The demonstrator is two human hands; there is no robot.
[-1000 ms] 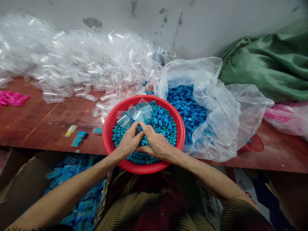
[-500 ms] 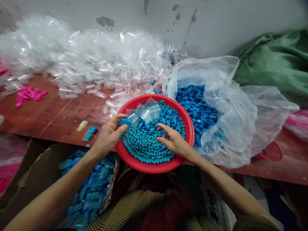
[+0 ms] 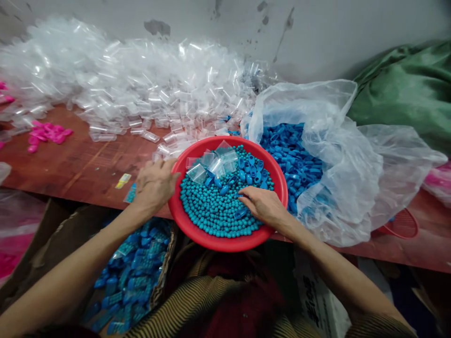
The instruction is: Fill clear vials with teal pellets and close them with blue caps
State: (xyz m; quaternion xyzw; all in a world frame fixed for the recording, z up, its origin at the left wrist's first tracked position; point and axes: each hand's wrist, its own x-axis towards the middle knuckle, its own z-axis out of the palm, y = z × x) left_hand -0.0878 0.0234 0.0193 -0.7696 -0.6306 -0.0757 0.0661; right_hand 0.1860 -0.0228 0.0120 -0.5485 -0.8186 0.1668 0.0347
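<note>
A red bowl (image 3: 225, 244) at the table's front edge holds teal beads (image 3: 211, 211), several blue caps (image 3: 250, 171) and a few clear tubes (image 3: 211, 164). My left hand (image 3: 155, 185) hovers palm down just left of the bowl's rim. Its fingers are curled, and whatever they hold is hidden. My right hand (image 3: 264, 204) rests on the beads inside the bowl. Its fingertips are drawn together beside the blue caps, and I cannot make out what they pinch.
A clear bag of blue caps (image 3: 292, 155) lies right of the bowl. A big pile of clear tubes (image 3: 141, 89) fills the back. A box of filled blue tubes (image 3: 137, 267) sits below the table edge. Pink pieces (image 3: 49, 134) lie far left and green cloth (image 3: 405, 89) at the right.
My hands parted from the bowl's middle. The left carried a blue-capped tube out past the left rim and turned palm down. The right stayed on the beads and drew its fingers together.
</note>
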